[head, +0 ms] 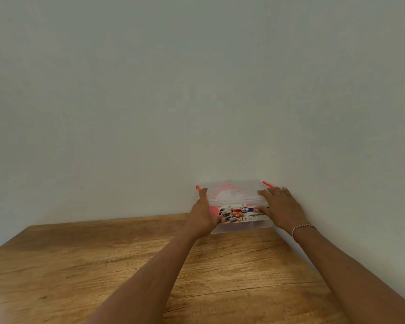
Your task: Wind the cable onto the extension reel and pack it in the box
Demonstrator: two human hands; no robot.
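Observation:
A clear plastic box [237, 202] with a lid and red side clips stands at the far right corner of the wooden table [103, 265], against the wall. Through its blurred walls a red and white round shape [225, 195] shows; it looks like the extension reel, but I cannot tell for sure. A printed label covers the box's front. My left hand [202, 213] grips the box's left side. My right hand [279, 206] holds the right side, fingers spread over the lid and front. No loose cable is in view.
Pale walls [197, 90] meet in a corner right behind the box. The table's left edge runs diagonally at the lower left. A thin bracelet [302, 229] sits on my right wrist.

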